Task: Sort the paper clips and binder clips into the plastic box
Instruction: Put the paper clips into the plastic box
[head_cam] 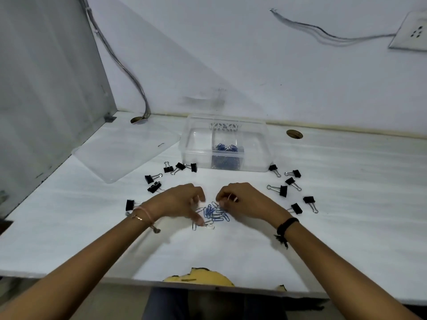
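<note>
Gathering: paper clips (213,213) lie in a loose blue heap on the tabletop (231,250), between both hands.
Handling: light, thin, slippery wire; likely to tangle, best pinched several together or swept flat.
Left hand (182,202): fingers curled down, tips touching clips at the heap's near edge, gripping nothing clearly.
Right hand (240,199): fingers pinched shut on one or two clips.
Binder clips (283,190): black, stiff, scattered both sides; grab by the body.
Plastic box (225,144): beyond the hands, blue clips already in its middle compartment.
Lid (124,153): flat, left of the box.

White desk (346,204) with two cable holes (294,134). Grey cables (129,72) drop into the left one. Wall socket (411,33) top right.
</note>
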